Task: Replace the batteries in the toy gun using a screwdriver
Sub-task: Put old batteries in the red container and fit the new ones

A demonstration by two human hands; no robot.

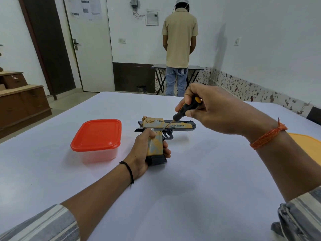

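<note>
A gold and dark grey toy gun [180,125] lies on its side on the white table [199,180], barrel pointing right. My left hand [147,152] grips its handle from the left. My right hand [213,108] holds a black and yellow screwdriver [186,108] above the gun. The thin shaft slants down to the left, and its tip touches the gun's side just above the handle. No batteries are in sight.
A clear plastic box with a red lid [96,139] stands left of the gun. An orange lid [307,146] shows at the table's right edge. A person [178,49] stands with their back turned at a small folding table by the far wall. Wooden furniture [20,101] sits at the left.
</note>
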